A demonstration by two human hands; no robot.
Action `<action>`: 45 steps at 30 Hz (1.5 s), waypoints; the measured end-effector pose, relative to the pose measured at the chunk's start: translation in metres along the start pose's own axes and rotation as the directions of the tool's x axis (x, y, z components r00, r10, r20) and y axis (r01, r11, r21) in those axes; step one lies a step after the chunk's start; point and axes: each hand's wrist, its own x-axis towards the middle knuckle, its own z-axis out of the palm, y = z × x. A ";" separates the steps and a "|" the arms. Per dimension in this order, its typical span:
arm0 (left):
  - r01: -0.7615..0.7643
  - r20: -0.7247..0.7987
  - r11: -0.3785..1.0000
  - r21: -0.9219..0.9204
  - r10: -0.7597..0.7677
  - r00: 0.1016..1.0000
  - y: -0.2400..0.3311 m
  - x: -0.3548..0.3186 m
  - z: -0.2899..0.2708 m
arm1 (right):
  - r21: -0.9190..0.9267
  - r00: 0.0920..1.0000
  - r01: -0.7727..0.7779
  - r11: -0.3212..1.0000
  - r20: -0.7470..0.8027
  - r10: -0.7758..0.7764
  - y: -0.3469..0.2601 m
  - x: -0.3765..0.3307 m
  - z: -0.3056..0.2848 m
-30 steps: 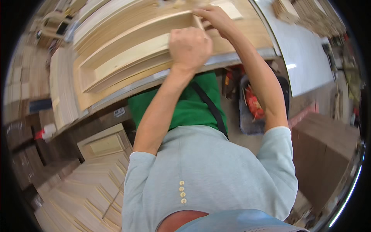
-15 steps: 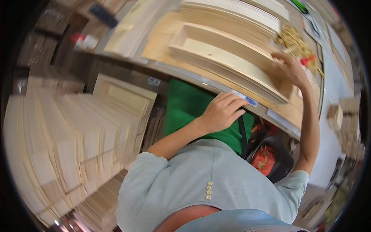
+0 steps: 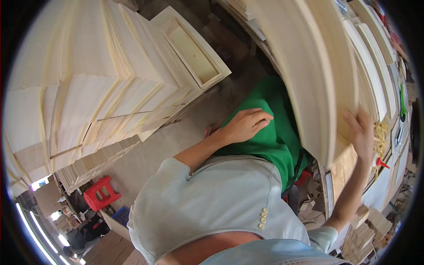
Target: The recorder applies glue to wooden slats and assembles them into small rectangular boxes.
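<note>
Wooden box point(image 3: 309, 79) raised nearer | long axis slanting, near end toward lower right | right hand point(image 3: 360, 128) gripping it | left hand point(image 3: 248, 125) empty, half-curled

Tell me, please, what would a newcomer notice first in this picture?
Probably the big pile of pale wooden pieces filling the upper left, and the long wooden box right of centre, by the right hand. Bright colour also draws the eye: the green garment near the centre, and the red plastic stool at lower left.
</note>
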 end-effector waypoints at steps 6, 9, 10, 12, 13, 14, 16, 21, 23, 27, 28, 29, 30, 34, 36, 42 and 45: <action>0.019 0.032 0.995 0.103 -0.022 0.999 0.004 -0.019 -0.016 | -0.250 0.948 0.318 0.914 0.109 -0.300 -0.050 0.116 0.163; 0.027 0.017 0.996 0.080 -0.028 0.999 -0.004 -0.028 -0.026 | -0.378 0.924 0.380 0.845 0.196 -0.328 -0.029 0.175 0.236; 0.035 -0.005 0.997 0.062 -0.035 0.999 -0.008 -0.031 -0.028 | -0.403 0.933 0.357 0.843 0.205 -0.297 -0.026 0.186 0.256; 0.052 -0.026 0.997 0.059 -0.051 0.998 -0.013 -0.032 -0.032 | -0.387 0.935 0.353 0.852 0.185 -0.303 -0.018 0.201 0.286; 0.072 -0.055 0.996 0.055 -0.069 0.996 -0.014 -0.033 -0.034 | -0.362 0.932 0.361 0.860 0.175 -0.318 -0.021 0.204 0.296; 0.079 -0.056 0.996 0.051 -0.076 0.996 -0.015 -0.033 -0.036 | -0.361 0.932 0.360 0.860 0.181 -0.314 -0.023 0.207 0.304; 0.095 -0.079 0.995 0.022 -0.093 0.992 -0.017 -0.031 -0.036 | -0.310 0.919 0.378 0.872 0.241 -0.312 -0.026 0.211 0.317; 0.142 -0.058 0.989 0.029 -0.140 0.988 -0.019 -0.027 -0.039 | -0.228 0.901 0.343 0.911 0.354 -0.251 -0.023 0.190 0.341; 0.147 -0.043 0.989 0.007 -0.147 0.988 -0.020 -0.024 -0.039 | -0.084 0.906 0.335 0.938 0.303 -0.296 -0.010 0.186 0.334; 0.134 -0.024 0.991 0.026 -0.133 0.991 -0.023 -0.021 -0.041 | -0.066 0.874 0.163 0.984 0.473 -0.113 -0.012 0.183 0.336; 0.126 -0.011 0.990 0.061 -0.126 0.992 -0.023 -0.019 -0.040 | -0.049 0.891 0.227 0.973 0.415 -0.187 -0.012 0.180 0.342; 0.112 0.010 0.992 0.059 -0.112 0.994 -0.021 -0.017 -0.039 | -0.039 0.899 0.288 0.957 0.355 -0.256 -0.009 0.176 0.349; 0.121 0.007 0.990 0.071 -0.122 0.992 -0.017 -0.014 -0.039 | -0.046 0.917 0.315 0.948 0.272 -0.292 -0.005 0.175 0.355; 0.071 -0.001 0.985 0.155 -0.072 0.997 -0.012 -0.007 -0.035 | -0.166 0.888 0.264 0.950 0.427 -0.172 -0.007 0.179 0.352; 0.128 0.015 0.986 0.110 -0.131 0.991 -0.007 -0.007 -0.035 | -0.096 0.881 0.263 0.960 0.430 -0.198 -0.001 0.180 0.365; 0.287 0.316 0.932 0.221 -0.347 0.883 0.005 0.011 -0.035 | 0.056 0.844 0.345 0.937 0.418 -0.336 0.007 0.173 0.355; 0.376 0.558 0.924 0.068 -0.347 0.754 0.030 0.044 -0.050 | 0.301 0.921 0.277 0.912 0.187 -0.342 0.015 0.147 0.297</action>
